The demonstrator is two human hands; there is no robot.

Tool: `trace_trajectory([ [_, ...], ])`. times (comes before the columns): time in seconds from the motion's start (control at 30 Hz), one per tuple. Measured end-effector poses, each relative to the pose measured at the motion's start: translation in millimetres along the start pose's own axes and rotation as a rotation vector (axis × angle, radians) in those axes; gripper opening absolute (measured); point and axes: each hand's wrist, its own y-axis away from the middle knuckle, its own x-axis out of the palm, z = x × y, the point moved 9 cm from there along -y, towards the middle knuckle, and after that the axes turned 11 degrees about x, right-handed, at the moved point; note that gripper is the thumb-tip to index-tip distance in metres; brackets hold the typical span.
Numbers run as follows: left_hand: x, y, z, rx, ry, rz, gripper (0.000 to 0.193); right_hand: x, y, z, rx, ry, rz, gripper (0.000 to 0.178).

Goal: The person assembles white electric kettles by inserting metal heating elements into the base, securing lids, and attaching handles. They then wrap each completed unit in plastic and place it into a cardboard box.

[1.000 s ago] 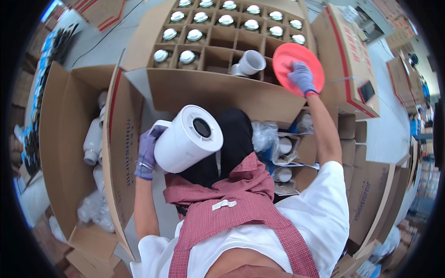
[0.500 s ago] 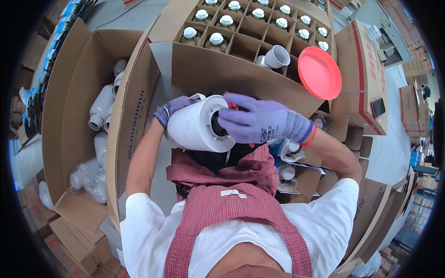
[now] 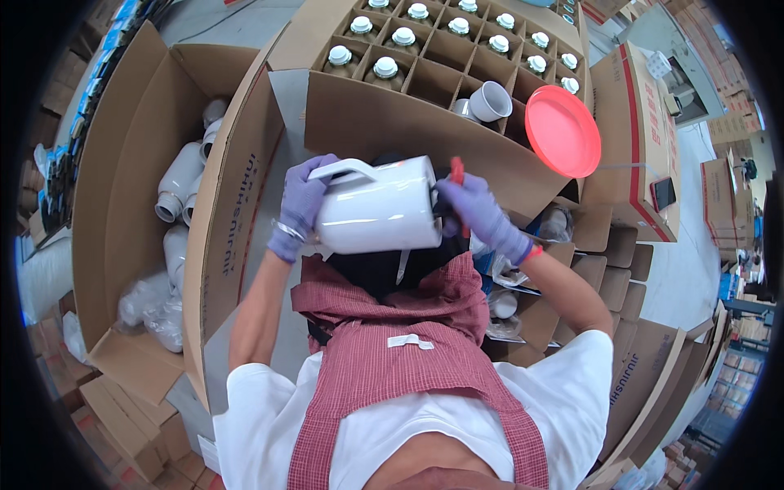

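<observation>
A glossy white jug (image 3: pixel 380 211) with a loop handle lies on its side in front of my apron. My left hand (image 3: pixel 300 200) is wrapped round its left end, next to the handle (image 3: pixel 349 167), and supports it. At the jug's right end, my right hand (image 3: pixel 482 216) closes on a red-and-black tool (image 3: pixel 457 173). The tool's black part meets the jug's end; its exact kind does not show. The end face itself is turned away from view.
Ahead stands a divided carton (image 3: pixel 392 110) of bottles with white caps. A pale grey cup (image 3: pixel 492 101) and a round red tray (image 3: pixel 562 131) rest on it. The left carton (image 3: pixel 114 196) holds white jug-like bodies (image 3: pixel 180 181) and clear plastic. A phone (image 3: pixel 663 192) lies on the right carton (image 3: pixel 625 139).
The jug has turned so its end now points right and its side faces up. My right hand has moved right with the red-and-black tool.
</observation>
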Motion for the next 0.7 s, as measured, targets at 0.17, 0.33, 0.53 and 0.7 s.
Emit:
trace_trajectory([
  [0.17, 51, 47, -61, 0.426, -0.300, -0.106, 0.047, -27, -3, 2, 0.074, -0.250, 0.212, 0.024],
  [0.33, 72, 111, -20, 0.382, -0.423, 0.166, 0.057, -104, -14, 22, -0.095, -0.115, -0.179, 0.023],
  [0.53, -43, 135, -130, 0.276, -0.418, 0.125, 0.034, -323, -57, 33, -0.482, 0.899, -1.061, 0.038],
  [0.7, -297, 170, -174, -0.016, -1.378, -0.458, 0.045, -369, -115, -36, -0.019, 0.915, -0.784, 0.044],
])
